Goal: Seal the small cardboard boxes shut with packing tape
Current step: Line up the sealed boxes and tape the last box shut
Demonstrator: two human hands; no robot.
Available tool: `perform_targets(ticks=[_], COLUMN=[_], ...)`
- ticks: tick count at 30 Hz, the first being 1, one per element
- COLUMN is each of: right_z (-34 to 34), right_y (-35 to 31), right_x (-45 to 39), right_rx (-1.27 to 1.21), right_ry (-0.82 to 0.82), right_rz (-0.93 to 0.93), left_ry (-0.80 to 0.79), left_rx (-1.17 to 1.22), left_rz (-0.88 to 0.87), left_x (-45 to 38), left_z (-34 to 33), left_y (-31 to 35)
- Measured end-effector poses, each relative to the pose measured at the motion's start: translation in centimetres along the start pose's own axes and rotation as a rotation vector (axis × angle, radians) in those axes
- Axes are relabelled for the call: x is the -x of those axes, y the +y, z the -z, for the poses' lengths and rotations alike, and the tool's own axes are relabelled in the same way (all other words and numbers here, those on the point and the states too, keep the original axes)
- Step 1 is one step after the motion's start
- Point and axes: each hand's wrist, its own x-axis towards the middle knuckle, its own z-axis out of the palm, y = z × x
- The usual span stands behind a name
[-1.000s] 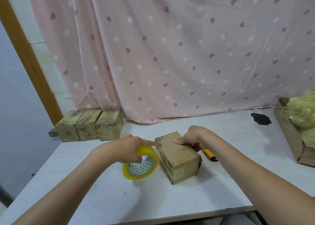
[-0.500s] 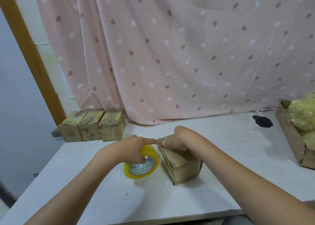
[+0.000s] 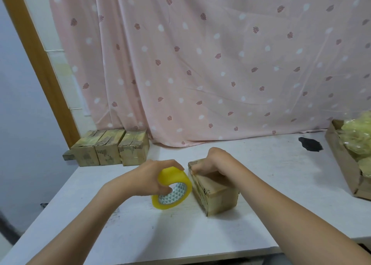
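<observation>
Two hands at work: your left hand (image 3: pixel 149 177) grips the tape roll (image 3: pixel 172 188) just left of the box (image 3: pixel 215 192), whose long axis runs away from you under your pressing right hand (image 3: pixel 210 162).

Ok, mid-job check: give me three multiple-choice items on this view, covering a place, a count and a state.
1. Where is the yellow roll of packing tape?
A. left of the brown cardboard box under the hands
B. on top of it
C. in the tray

2. How many small cardboard boxes line the back left of the white table?
A. one
B. three
C. five

3. What is the left hand doing?
A. lying flat
B. hanging idle
C. gripping the roll

A: the roll sits beside the box's left face.
B: three stand side by side.
C: fingers curl over the roll.
</observation>
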Motion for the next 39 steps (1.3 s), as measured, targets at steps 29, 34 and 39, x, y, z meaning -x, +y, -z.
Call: perform_targets(ticks=[29, 34, 39], right_z=[-0.5, -0.4, -0.3], right_y=[4.9, 5.3, 5.7], right_x=[-2.1, -2.1, -1.7], right_rx=[-0.770, -0.813, -0.835], right_ry=[-0.281, -0.313, -0.302], right_rz=[-0.028, 0.006, 0.038], left_ry=[-0.131, -0.135, -0.126], left_rx=[-0.213, -0.298, -0.348], left_rz=[0.008, -0.008, -0.046], left_x=[0.2, -0.2, -0.8], left_z=[1.7, 1.6, 1.7], left_y=[1.1, 2.3, 3.1])
